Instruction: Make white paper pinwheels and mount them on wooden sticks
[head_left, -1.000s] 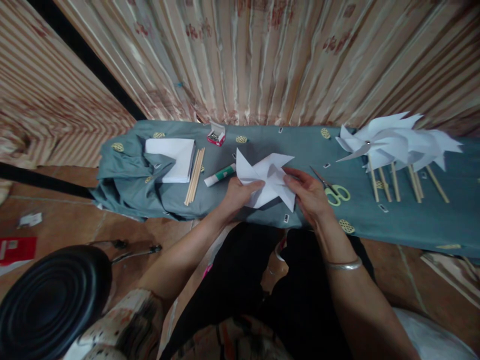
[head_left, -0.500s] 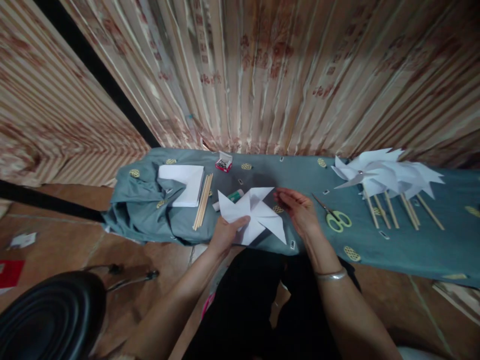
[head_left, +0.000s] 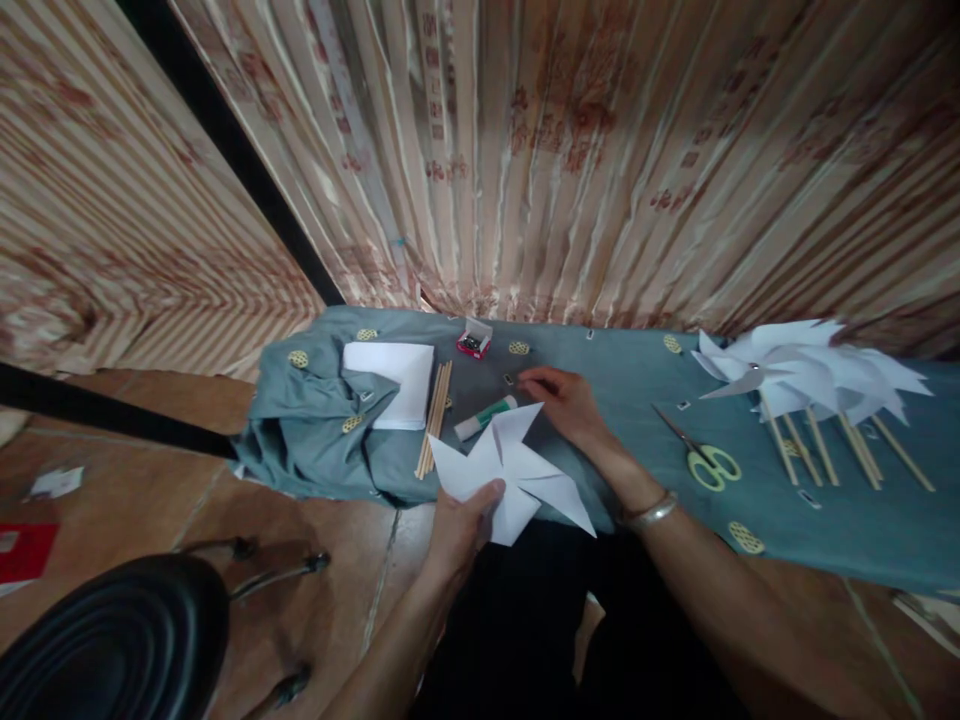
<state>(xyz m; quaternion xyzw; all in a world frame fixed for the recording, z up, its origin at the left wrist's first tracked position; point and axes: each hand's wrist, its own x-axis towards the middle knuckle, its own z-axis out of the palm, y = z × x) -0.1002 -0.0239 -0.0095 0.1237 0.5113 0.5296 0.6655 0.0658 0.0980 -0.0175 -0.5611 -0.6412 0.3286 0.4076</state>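
My left hand (head_left: 463, 520) pinches a white paper pinwheel (head_left: 517, 470) near its middle, thumb on top, at the front edge of the cloth-covered bench. The pinwheel has folded, pointed blades and no stick shows on it. My right hand (head_left: 562, 398) is stretched over the bench beyond the pinwheel, fingers extended to the left, with nothing visible in them. Ahead of its fingertips stands a small open red and white box (head_left: 474, 340) with small shiny pieces inside. A glue stick (head_left: 486, 417) lies just behind the pinwheel.
Wooden sticks (head_left: 435, 420) lie beside folded white paper (head_left: 411, 400) on the left. Green-handled scissors (head_left: 712, 467) rest to the right. Further right are several finished pinwheels (head_left: 810, 370) on sticks. A black stool (head_left: 120, 640) stands at lower left; a curtain (head_left: 510, 200) hangs behind the bench.
My right hand has moved away from the pinwheel's blade, leftward and forward toward the small box. My left hand has drawn the pinwheel lower, closer to me, uncovering more of the glue stick.
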